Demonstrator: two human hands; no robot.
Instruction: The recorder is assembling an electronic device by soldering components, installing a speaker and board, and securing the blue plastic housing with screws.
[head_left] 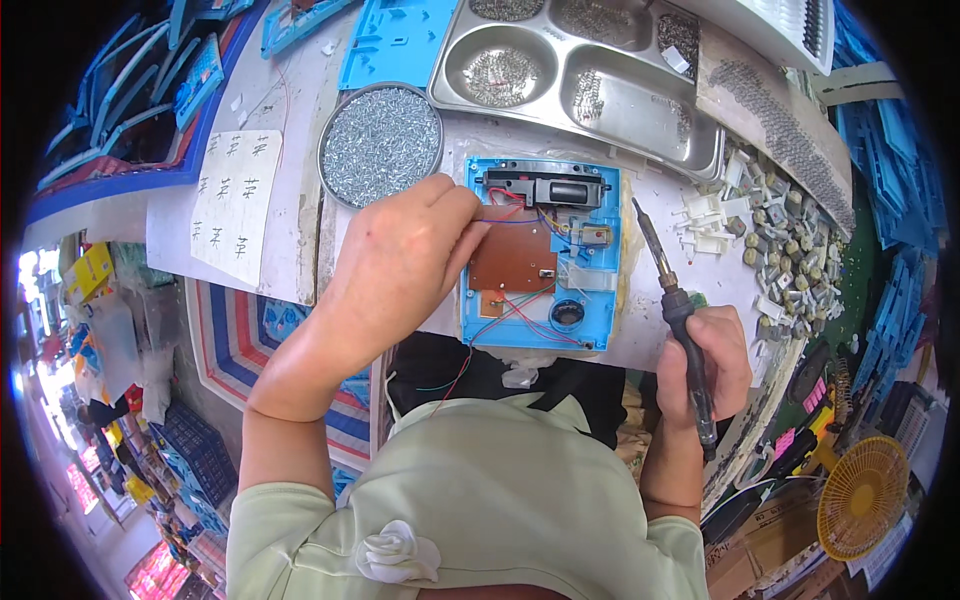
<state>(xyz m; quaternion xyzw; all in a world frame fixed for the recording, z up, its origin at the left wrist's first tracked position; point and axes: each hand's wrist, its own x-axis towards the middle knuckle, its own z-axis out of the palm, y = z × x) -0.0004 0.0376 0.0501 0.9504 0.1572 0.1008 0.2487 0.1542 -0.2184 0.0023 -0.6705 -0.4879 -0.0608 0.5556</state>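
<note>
A blue plastic housing (605, 275) lies open in front of me, with a brown circuit board (505, 258), a black mechanism (550, 188) along its far edge, a small motor (596, 236) and a round black speaker (568, 315) inside. Red, blue and green wires run between these parts. Over the board's left edge, my left hand (410, 245) is closed, thumb and fingers pinched at a thin wire; the fingertips partly hide it. In my right hand (715, 365) is a soldering iron (676, 305), its dark metal tip pointing up and away, just right of the housing and apart from it.
A round dish of small metal pins (380, 135) stands beyond my left hand. At the back sits a steel compartment tray (640, 110) holding small metal parts. Several small motors (785, 235) are heaped at the right. A marked paper sheet (238, 200) and yellow fan (862, 495) flank the table.
</note>
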